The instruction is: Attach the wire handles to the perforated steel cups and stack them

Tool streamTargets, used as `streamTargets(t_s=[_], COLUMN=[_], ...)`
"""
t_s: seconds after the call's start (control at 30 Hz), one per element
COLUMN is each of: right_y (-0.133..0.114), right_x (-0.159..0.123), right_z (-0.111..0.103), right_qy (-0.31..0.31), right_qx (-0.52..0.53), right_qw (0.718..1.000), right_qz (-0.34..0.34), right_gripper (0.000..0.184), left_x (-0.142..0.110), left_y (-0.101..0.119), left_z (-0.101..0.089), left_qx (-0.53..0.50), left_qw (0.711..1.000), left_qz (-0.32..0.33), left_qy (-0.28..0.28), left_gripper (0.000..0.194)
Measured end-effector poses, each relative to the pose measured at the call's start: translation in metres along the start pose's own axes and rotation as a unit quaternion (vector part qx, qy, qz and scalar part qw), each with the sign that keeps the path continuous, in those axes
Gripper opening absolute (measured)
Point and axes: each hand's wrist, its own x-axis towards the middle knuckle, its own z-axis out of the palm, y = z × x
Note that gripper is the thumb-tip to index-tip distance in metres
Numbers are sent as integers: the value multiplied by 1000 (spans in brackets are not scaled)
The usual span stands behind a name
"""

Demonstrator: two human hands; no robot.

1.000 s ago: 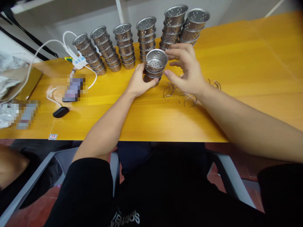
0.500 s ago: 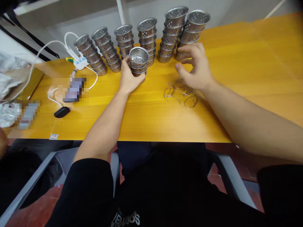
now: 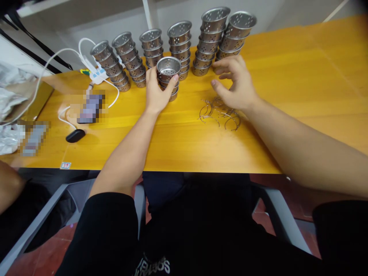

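Note:
My left hand [image 3: 156, 92] is wrapped around a short stack of perforated metal cups [image 3: 169, 69] standing on the table. Its thumb presses against the near side, just below the top rim, and the fingers go round the left side, partly hidden. My right hand [image 3: 238, 84] hovers with fingers apart and nothing between them. Below it lies a loose heap of thin curved wires [image 3: 230, 114], partly covered by the hand. Just behind its fingertips rises a tall stack of the same cups [image 3: 232, 41], its lower part hidden.
More tall stacks of perforated cups [image 3: 180, 40] line the back of the yellow table [image 3: 184, 145]. To the left are a power strip [image 3: 98, 76] with white cables, a blurred phone [image 3: 92, 109], a black earbud-like case [image 3: 75, 135] and plastic bags [image 3: 11, 140]. Someone's arm [image 3: 10, 182] shows at the left edge.
My left thumb has moved up the short stack, from low on it to near the top rim. The right hand has shifted slightly left. More of the other person's arm shows.

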Motion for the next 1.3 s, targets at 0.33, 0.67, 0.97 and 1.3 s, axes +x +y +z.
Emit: streamTargets(t_s=[0.33,0.67,0.97,1.3], right_y=[-9,32,55,51], right_x=[1,2,5,4], right_z=[-3,-2,-7,-1], right_qy=[-22,52,71,66], right_qx=[-30,-53,-56,-57], right_qw=[998,997,987,990], right_qz=[59,8,132,108], right_gripper=[54,59,54,46], left_x=[7,-31,-14,-26], left_y=[-13,42,11,23], left_z=[8,-7,59,38], left_qx=[-55,-59,-63,-51], left_qw=[998,976,961,984], left_qz=[-10,208,158,6], left_qy=[30,-23,-216,-170], left_gripper=[125,74,125,118])
